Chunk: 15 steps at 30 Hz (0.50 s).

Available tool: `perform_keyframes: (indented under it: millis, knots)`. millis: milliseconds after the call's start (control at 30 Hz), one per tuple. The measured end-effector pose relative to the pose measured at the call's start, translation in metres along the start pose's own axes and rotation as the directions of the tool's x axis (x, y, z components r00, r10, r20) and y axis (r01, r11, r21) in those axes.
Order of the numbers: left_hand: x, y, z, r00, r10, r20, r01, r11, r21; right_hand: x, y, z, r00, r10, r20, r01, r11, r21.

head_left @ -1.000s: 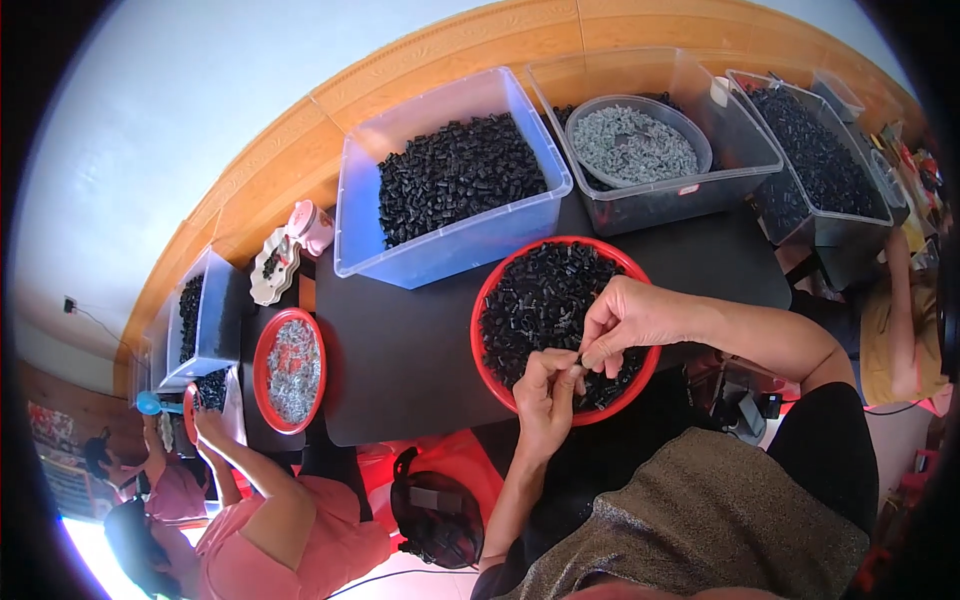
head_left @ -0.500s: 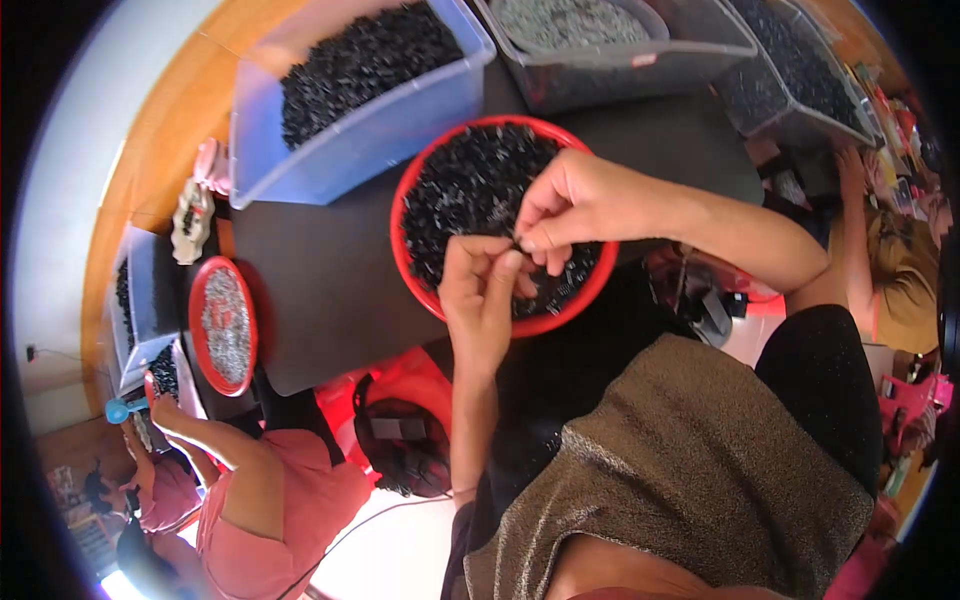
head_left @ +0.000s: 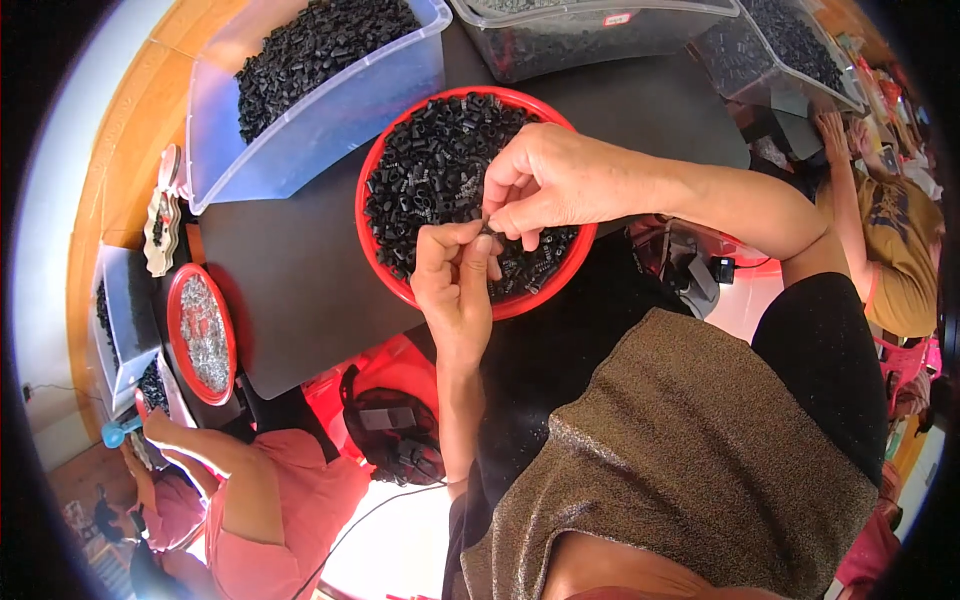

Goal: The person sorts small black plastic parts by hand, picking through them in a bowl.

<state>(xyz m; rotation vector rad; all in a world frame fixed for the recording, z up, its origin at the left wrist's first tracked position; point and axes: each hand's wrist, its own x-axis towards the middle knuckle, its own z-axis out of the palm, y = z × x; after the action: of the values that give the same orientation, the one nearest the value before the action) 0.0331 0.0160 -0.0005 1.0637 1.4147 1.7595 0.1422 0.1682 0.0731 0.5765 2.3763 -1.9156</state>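
Note:
Both my hands meet over a round red basin (head_left: pixel 368 240) heaped with small black tubular parts (head_left: pixel 420 165), some clear or silvery coiled pieces mixed among them. My left hand (head_left: pixel 455 275) pinches with thumb and forefinger. Against those fingertips, my right hand (head_left: pixel 530 190) comes in from the right, its thumb and fingers also pinched together. Between the two pinches sits something tiny and dark; the fingers cover most of it, and its kind cannot be made out.
A blue-tinted clear bin (head_left: pixel 320 130) of black parts stands beyond the basin on the dark table (head_left: pixel 300 270). Further clear bins (head_left: pixel 590 45) line the back right. At left is a red tray (head_left: pixel 232 345) of silvery pieces. Co-workers sit at left (head_left: pixel 285 490) and right (head_left: pixel 895 250).
The whole view has shifted, so the basin and bins sit a little further left and up. My hands stay pinched together at the fingertips over the basin.

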Motion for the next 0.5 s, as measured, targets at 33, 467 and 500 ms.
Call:
perform_keyframes:
  millis: [33,467,500]
  knots:
    - [0.000,0.000,0.000,1.000,0.009,-0.006,-0.009,1.000,0.003,0.000,-0.001,0.001,1.000,-0.009,0.009,0.009,1.000,-0.014]
    - [-0.006,-0.003,0.001,0.998,0.062,-0.029,-0.064,0.996,-0.059,0.005,0.004,-0.004,0.990,0.026,0.137,-0.048,0.985,0.164]
    - [-0.006,-0.005,-0.002,0.998,0.065,-0.008,-0.065,0.998,-0.002,0.007,0.006,-0.003,0.990,0.023,0.139,-0.045,0.986,0.159]
